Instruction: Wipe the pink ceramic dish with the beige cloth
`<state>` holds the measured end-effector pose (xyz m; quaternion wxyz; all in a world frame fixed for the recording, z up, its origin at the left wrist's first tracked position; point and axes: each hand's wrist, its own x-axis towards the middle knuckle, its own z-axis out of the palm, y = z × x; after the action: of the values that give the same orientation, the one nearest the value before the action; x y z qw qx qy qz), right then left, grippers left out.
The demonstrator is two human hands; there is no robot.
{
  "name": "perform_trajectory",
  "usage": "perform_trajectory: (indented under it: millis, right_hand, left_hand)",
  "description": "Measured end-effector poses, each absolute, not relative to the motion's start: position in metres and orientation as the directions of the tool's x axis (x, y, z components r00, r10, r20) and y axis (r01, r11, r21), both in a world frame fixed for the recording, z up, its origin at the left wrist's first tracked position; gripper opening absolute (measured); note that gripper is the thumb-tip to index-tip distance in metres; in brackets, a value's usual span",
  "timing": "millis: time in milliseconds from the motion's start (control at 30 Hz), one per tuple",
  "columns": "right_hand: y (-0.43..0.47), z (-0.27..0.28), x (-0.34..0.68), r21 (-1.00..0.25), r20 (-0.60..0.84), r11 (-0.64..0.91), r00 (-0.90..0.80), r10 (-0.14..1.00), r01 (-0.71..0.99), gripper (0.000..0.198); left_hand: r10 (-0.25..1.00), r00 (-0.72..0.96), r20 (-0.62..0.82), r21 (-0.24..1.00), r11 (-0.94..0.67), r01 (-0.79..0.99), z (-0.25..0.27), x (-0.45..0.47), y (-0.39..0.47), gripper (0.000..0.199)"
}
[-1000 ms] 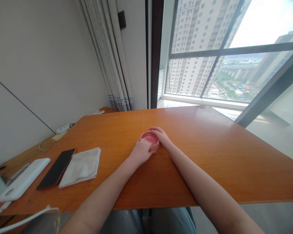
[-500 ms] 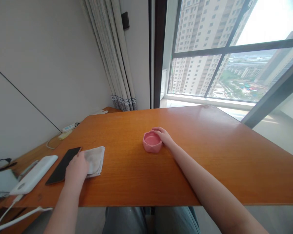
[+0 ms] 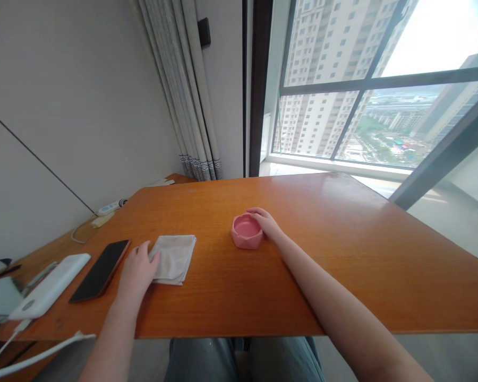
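A pink faceted ashtray [image 3: 246, 239] rests on the wooden table [image 3: 302, 297], near its middle. My right hand [image 3: 266, 223] grips its right side, the thumb at the rim and the fingers around the far side. To the left lies a folded light grey cloth [image 3: 174, 259], flat and roughly square. My left hand [image 3: 137, 270] is at the cloth's left edge, thumb touching the cloth and fingers apart on the table side. Left of that hand a black-screened smartphone [image 3: 100, 271] lies flat.
A white power bank [image 3: 51, 286] with a white cable [image 3: 43, 353] lies at the left edge. Behind it are a power strip [image 3: 110, 207] and a pale bag [image 3: 2, 300]. A curtain [image 3: 191, 106] and a large window [image 3: 342, 122] stand beyond the table.
The cloth has shifted right, away from the phone, and my left hand has moved right with its fingers now more spread. My right hand stays on the ashtray.
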<state>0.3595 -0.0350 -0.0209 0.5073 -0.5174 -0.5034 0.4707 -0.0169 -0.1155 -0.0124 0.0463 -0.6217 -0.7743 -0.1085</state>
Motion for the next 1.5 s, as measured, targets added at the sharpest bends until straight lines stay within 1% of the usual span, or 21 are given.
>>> perform_trajectory:
  millis: [100,233,300,367,433,500,533,600,667,700,800,867,933,1033,1067,1133,1200,1233,1300,1367,1500]
  right_hand:
    - [-0.034,-0.021,0.360,-0.999,0.016,0.013,0.045,0.999,0.049,0.029]
    - [-0.034,-0.020,0.360,-1.000,0.006,0.005,0.042,0.999,0.016,0.030]
    - [-0.035,-0.015,0.360,-1.000,0.031,0.031,0.066,0.997,-0.001,0.030]
    - [-0.037,-0.005,0.362,-0.995,0.096,0.093,0.134,0.986,0.030,0.031]
    - [-0.042,0.009,0.363,-0.980,0.193,0.181,0.187,0.963,0.076,0.033]
    - [-0.050,0.024,0.364,-0.968,0.251,0.251,0.146,0.957,0.022,0.039]
    - [-0.055,0.032,0.363,-0.968,0.239,0.244,0.072,0.968,-0.062,0.044]
    - [-0.065,0.047,0.361,-0.958,0.141,0.089,-0.179,0.974,-0.272,0.057]
    - [-0.075,0.058,0.359,-0.900,0.059,-0.127,-0.407,0.912,-0.416,0.066]
    - [-0.079,0.062,0.358,-0.866,0.041,-0.195,-0.453,0.891,-0.461,0.066]
    - [-0.082,0.069,0.359,-0.811,-0.035,-0.233,-0.352,0.935,-0.537,0.045]
    - [-0.079,0.070,0.365,-0.829,-0.125,-0.225,-0.222,0.967,-0.511,0.028]
    - [-0.074,0.071,0.376,-0.876,-0.129,-0.125,-0.024,0.991,-0.465,0.024]
    - [-0.075,0.078,0.390,-0.973,0.092,0.138,0.239,0.967,-0.183,0.021]
    - [-0.078,0.081,0.391,-0.980,0.191,0.197,0.217,0.957,-0.008,0.019]
    - [-0.088,0.083,0.386,-0.884,0.295,0.290,-0.041,0.954,0.366,0.017]
    - [-0.101,0.079,0.373,-0.672,0.192,0.398,-0.372,0.908,0.625,0.018]
    - [-0.106,0.074,0.365,-0.563,0.100,0.436,-0.465,0.879,0.702,0.019]
    - [-0.113,0.059,0.350,-0.385,-0.013,0.437,-0.478,0.878,0.813,0.027]
    - [-0.114,0.043,0.341,-0.284,-0.005,0.389,-0.407,0.913,0.876,0.034]
    - [-0.105,0.023,0.341,-0.232,0.072,0.387,-0.381,0.922,0.892,0.029]
  left_hand:
    - [0.957,-0.288,0.039,0.191,0.276,0.942,-0.013,-0.031,-0.103,0.054]
    - [0.960,-0.222,-0.172,0.308,0.266,0.913,0.005,-0.028,-0.088,0.034]
    - [0.969,-0.198,-0.147,0.390,0.241,0.889,0.023,-0.013,-0.085,0.027]
    - [0.980,-0.183,-0.074,0.546,0.194,0.815,0.044,0.011,-0.085,0.029]
    - [0.997,-0.075,-0.006,0.809,0.049,0.586,0.064,0.041,-0.086,0.039]
    - [0.998,0.012,0.057,0.969,-0.058,0.240,0.082,0.075,-0.086,0.049]
    - [0.996,0.034,0.083,0.992,-0.086,0.098,0.088,0.091,-0.084,0.050]
    - [0.990,0.078,0.115,0.989,-0.106,-0.102,0.098,0.123,-0.078,0.050]
    - [0.981,0.138,0.134,0.979,-0.110,-0.173,0.101,0.148,-0.069,0.049]
    - [0.974,0.180,0.139,0.980,-0.109,-0.165,0.101,0.158,-0.065,0.049]
    - [0.949,0.281,0.145,0.989,-0.130,-0.071,0.092,0.177,-0.055,0.049]
    - [0.954,0.267,0.137,0.990,-0.142,-0.002,0.080,0.183,-0.052,0.045]
    - [0.977,0.183,0.112,0.986,-0.132,0.102,0.062,0.184,-0.051,0.038]
    - [0.995,0.080,0.066,0.943,-0.088,0.321,0.031,0.181,-0.052,0.030]
    - [0.995,0.087,0.047,0.925,-0.076,0.373,0.022,0.179,-0.052,0.030]
    - [0.986,0.164,0.009,0.903,-0.079,0.422,0.006,0.177,-0.053,0.037]
    - [0.967,0.255,-0.013,0.903,-0.099,0.419,-0.005,0.175,-0.053,0.039]
    - [0.960,0.280,-0.018,0.902,-0.105,0.418,-0.008,0.174,-0.053,0.040]
    - [0.960,0.280,-0.021,0.896,-0.106,0.432,-0.011,0.174,-0.053,0.041]
    - [0.966,0.258,-0.013,0.887,-0.108,0.448,-0.012,0.174,-0.053,0.040]
    - [0.981,0.195,0.018,0.939,-0.083,0.332,-0.011,0.181,-0.058,0.035]
